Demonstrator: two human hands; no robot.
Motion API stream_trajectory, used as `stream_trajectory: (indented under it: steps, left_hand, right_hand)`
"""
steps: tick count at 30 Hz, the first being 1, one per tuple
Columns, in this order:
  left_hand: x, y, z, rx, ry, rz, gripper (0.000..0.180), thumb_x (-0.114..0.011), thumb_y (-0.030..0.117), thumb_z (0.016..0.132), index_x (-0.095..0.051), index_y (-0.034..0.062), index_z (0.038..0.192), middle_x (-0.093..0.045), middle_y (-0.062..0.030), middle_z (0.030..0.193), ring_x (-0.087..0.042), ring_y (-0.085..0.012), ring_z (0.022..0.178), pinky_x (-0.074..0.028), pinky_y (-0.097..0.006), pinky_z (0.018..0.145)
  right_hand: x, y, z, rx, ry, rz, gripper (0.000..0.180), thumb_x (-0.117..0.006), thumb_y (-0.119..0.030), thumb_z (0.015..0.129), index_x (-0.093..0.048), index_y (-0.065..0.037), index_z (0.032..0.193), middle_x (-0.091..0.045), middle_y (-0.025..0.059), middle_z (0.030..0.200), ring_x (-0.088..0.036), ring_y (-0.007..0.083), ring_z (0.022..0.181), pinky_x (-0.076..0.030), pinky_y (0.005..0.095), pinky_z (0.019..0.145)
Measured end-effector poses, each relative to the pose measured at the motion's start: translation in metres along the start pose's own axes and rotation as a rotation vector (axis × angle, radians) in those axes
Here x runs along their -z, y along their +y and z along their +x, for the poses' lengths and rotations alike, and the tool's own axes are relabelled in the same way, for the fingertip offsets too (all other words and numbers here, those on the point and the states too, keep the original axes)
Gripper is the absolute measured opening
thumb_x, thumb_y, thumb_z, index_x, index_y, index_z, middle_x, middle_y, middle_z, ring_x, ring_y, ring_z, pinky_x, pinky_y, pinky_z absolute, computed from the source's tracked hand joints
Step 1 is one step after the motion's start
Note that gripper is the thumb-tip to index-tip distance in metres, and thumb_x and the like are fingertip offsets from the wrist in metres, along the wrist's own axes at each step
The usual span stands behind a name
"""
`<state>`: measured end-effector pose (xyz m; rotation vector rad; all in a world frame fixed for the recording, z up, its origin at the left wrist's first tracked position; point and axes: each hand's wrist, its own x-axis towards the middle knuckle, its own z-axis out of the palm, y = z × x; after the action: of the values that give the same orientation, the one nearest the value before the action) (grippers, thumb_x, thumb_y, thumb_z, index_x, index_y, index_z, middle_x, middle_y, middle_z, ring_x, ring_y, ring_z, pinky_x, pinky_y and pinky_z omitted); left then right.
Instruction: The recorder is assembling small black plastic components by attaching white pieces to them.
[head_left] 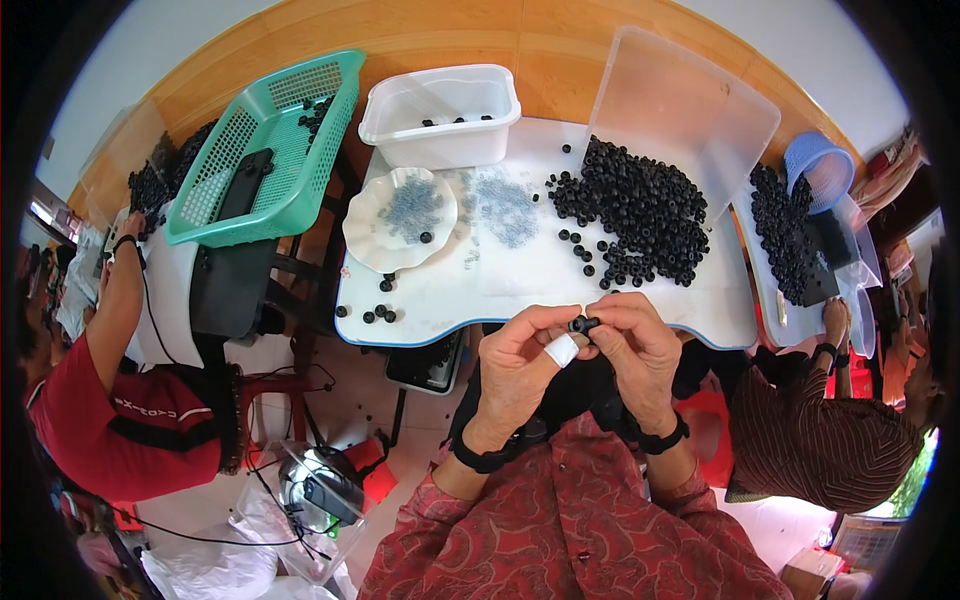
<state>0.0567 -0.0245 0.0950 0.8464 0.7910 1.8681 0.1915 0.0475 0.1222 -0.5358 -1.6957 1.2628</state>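
A wood-panelled wall (552,40) rises behind the white worktop (520,295) in the head view, with co-workers (120,425) at tables on either side. At the front edge, right of its middle, the left hand (525,352) and right hand (636,358) meet, both closed in a fingertip pinch on one black part (583,324); two hands probably suit so small a piece, one steadying it while the other works. A white wrap (562,350) covers a left finger, perhaps as protection. The pile (640,215) fills the right half toward the back edge, seemingly within easy reach of the right hand. A clear bin (690,95) leans open behind it, probably so the parts spill out forward. Left of centre, tiny clear bits (505,205) lie loose and on a scalloped plate (362,232), whose rim likely keeps them together. A white tub (440,148) at the back left corner holds a few black pieces; more loose ones (385,284) sit near the front left corner, apart from the pile.
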Motion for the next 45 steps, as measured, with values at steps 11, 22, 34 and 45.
stream_trajectory:
  steps: [11, 22, 34, 45]
  left_hand:
    - [0.006, 0.008, -0.007, -0.011, 0.027, -0.024, 0.026, -0.059, -0.011, 0.089, -0.062, -0.0069, 0.114, -0.068, -0.0091, 0.097, -0.066, -0.0130, 0.089, -0.054, -0.026, 0.084]
    - [0.016, 0.008, -0.013, -0.080, 0.057, 0.065, 0.027, -0.063, -0.011, 0.086, -0.064, -0.0057, 0.113, -0.067, -0.0104, 0.102, -0.067, -0.0157, 0.093, -0.056, -0.029, 0.084]
    - [0.020, 0.013, -0.015, -0.089, 0.095, 0.108, 0.028, -0.063, -0.013, 0.085, -0.065, -0.0050, 0.112, -0.065, -0.0087, 0.104, -0.064, -0.0129, 0.091, -0.055, -0.027, 0.084]
    - [0.023, 0.013, -0.015, -0.024, 0.118, 0.076, 0.030, -0.064, -0.011, 0.085, -0.065, -0.0059, 0.114, -0.067, -0.0081, 0.095, -0.065, -0.0128, 0.085, -0.055, -0.026, 0.080]
  right_hand:
    - [-0.009, -0.003, -0.003, 0.001, -0.043, -0.012, 0.017, -0.067, 0.006, 0.088, -0.068, 0.004, 0.105, -0.060, 0.0112, 0.105, -0.066, 0.0150, 0.085, -0.057, 0.0234, 0.072]
    - [-0.020, -0.009, -0.003, -0.033, -0.076, -0.029, 0.022, -0.063, 0.007, 0.090, -0.069, 0.003, 0.111, -0.063, 0.0096, 0.097, -0.067, 0.0145, 0.083, -0.055, 0.0237, 0.073]
    - [-0.024, -0.010, -0.001, -0.133, -0.106, -0.059, 0.019, -0.063, 0.002, 0.092, -0.068, 0.004, 0.111, -0.064, 0.0079, 0.095, -0.067, 0.0133, 0.084, -0.055, 0.0222, 0.073]
    - [-0.028, -0.011, 0.003, -0.163, -0.113, 0.051, 0.020, -0.062, 0.006, 0.091, -0.068, 0.004, 0.110, -0.063, 0.0098, 0.099, -0.068, 0.0157, 0.085, -0.058, 0.0247, 0.075]
